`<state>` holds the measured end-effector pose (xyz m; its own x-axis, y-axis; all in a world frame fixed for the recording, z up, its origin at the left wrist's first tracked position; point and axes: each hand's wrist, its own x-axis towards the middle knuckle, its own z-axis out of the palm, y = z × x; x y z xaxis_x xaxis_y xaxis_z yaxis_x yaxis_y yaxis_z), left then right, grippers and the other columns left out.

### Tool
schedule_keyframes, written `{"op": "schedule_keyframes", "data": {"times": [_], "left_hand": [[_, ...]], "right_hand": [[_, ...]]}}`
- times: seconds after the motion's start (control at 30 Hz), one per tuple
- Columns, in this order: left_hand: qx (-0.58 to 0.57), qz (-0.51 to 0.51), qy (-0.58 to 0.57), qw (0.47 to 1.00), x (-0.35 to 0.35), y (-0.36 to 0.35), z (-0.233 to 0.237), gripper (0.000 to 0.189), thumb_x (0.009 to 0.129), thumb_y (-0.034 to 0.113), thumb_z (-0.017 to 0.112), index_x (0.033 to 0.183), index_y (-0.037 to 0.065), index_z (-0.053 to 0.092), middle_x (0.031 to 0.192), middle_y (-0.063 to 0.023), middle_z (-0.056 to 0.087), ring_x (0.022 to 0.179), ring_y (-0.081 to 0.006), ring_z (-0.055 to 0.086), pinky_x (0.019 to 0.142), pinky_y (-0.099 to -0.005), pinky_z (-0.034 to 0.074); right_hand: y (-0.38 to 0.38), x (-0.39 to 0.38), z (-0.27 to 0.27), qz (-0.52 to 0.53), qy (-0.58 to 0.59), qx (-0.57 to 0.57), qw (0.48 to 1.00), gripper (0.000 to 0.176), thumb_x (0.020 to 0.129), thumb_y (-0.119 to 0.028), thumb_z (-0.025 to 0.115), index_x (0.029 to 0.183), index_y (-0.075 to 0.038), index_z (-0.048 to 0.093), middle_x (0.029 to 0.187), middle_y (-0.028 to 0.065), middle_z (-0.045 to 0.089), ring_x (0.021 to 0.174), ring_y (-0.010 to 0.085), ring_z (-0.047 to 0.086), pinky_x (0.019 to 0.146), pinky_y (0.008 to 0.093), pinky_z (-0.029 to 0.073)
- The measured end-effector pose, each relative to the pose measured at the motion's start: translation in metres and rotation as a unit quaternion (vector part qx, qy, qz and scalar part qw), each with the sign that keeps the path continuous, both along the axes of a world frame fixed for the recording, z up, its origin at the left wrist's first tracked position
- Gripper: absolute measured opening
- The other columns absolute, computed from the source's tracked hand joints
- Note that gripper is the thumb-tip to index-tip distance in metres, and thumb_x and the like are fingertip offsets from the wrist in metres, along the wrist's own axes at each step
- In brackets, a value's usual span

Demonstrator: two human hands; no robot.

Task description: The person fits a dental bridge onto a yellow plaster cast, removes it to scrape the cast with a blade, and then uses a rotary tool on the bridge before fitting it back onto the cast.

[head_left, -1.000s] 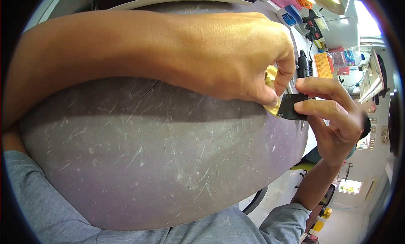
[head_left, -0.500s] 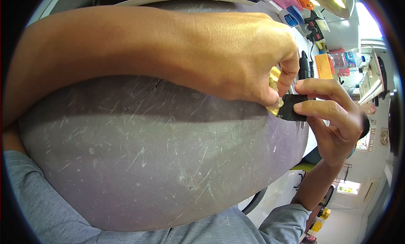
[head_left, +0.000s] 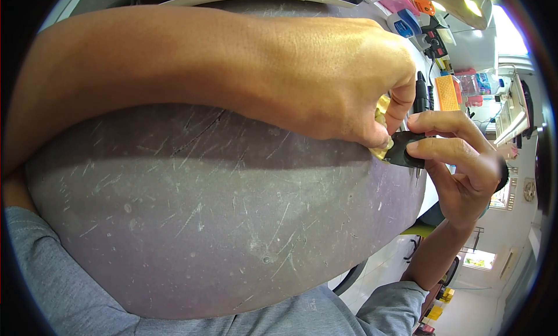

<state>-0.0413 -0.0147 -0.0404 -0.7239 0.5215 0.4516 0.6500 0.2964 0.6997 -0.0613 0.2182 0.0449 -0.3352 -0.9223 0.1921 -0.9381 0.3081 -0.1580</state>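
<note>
Black piece (head_left: 404, 151) pinched by right hand (head_left: 465, 173).

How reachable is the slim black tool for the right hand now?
Probably reachable: the slim black tool lies just past the right hand, nothing between. But its fingers pinch a small black piece that the left hand, holding a yellow bit, also touches; it would have to let go first.

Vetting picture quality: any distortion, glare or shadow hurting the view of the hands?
Head view: fisheye bulges the grey mat, blackens the corners; the left hand looms oversized, hiding most of its yellow piece; a shadow band crosses the mat; upper-right lights blow out; the right hand holds a clear black piece.
</note>
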Motion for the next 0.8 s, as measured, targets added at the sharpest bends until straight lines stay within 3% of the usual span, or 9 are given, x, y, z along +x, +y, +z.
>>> {"op": "schedule_keyframes", "data": {"times": [0.53, 0.6, 0.63, 0.67, 0.8], "left_hand": [[0.01, 0.005, 0.022, 1.0, -0.004, 0.002, -0.004, 0.025, 0.078, 0.015, 0.073, 0.095, -0.003, 0.072, 0.085, -0.02, 0.072, 0.084, -0.0308, 0.071, 0.077, -0.0398, 0.054], [0.006, 0.003, 0.012, 1.0, 0.003, -0.002, 0.007, 0.025, 0.078, 0.015, 0.073, 0.095, -0.003, 0.072, 0.084, -0.02, 0.072, 0.084, -0.0308, 0.071, 0.077, -0.0398, 0.054], [-0.018, 0.005, -0.044, 0.999, 0.014, -0.008, 0.022, 0.025, 0.078, 0.015, 0.073, 0.094, -0.003, 0.072, 0.084, -0.02, 0.072, 0.083, -0.0307, 0.071, 0.076, -0.0398, 0.054], [-0.041, 0.007, -0.1, 0.994, 0.02, -0.011, 0.031, 0.025, 0.077, 0.015, 0.072, 0.094, -0.003, 0.072, 0.084, -0.02, 0.072, 0.083, -0.0306, 0.071, 0.076, -0.0397, 0.054], [-0.018, 0.003, -0.049, 0.999, 0.007, -0.005, 0.015, 0.024, 0.079, 0.016, 0.073, 0.094, -0.002, 0.072, 0.085, -0.0192, 0.071, 0.083, -0.0302, 0.07, 0.075, -0.0402, 0.054]], "right_hand": [[0.0, -0.001, -0.001, -0.008, -0.007, 0.0, 1.0, 0.018, 0.068, 0.005, 0.074, 0.085, -0.003, 0.073, 0.097, 0.0169, 0.071, 0.087, 0.0258, 0.071, 0.073, 0.0329, 0.057], [0.003, -0.003, 0.001, 0.02, -0.021, 0.02, 0.999, 0.024, 0.071, 0.003, 0.075, 0.095, 0.0, 0.072, 0.101, 0.0182, 0.071, 0.094, 0.0266, 0.07, 0.079, 0.0343, 0.056], [0.003, -0.004, 0.0, 0.02, -0.021, 0.02, 0.999, 0.024, 0.071, 0.003, 0.075, 0.095, 0.0, 0.072, 0.101, 0.0182, 0.071, 0.094, 0.0266, 0.07, 0.079, 0.0343, 0.056], [0.003, -0.006, -0.001, 0.021, -0.004, -0.002, 1.0, 0.03, 0.075, 0.0, 0.076, 0.104, 0.001, 0.069, 0.106, 0.019, 0.069, 0.099, 0.027, 0.068, 0.083, 0.0353, 0.055], [0.006, -0.003, -0.009, -0.022, 0.041, -0.081, 0.996, 0.052, 0.083, -0.01, 0.077, 0.127, 0.007, 0.055, 0.114, 0.0182, 0.066, 0.109, 0.0266, 0.063, 0.09, 0.0375, 0.052]]}}
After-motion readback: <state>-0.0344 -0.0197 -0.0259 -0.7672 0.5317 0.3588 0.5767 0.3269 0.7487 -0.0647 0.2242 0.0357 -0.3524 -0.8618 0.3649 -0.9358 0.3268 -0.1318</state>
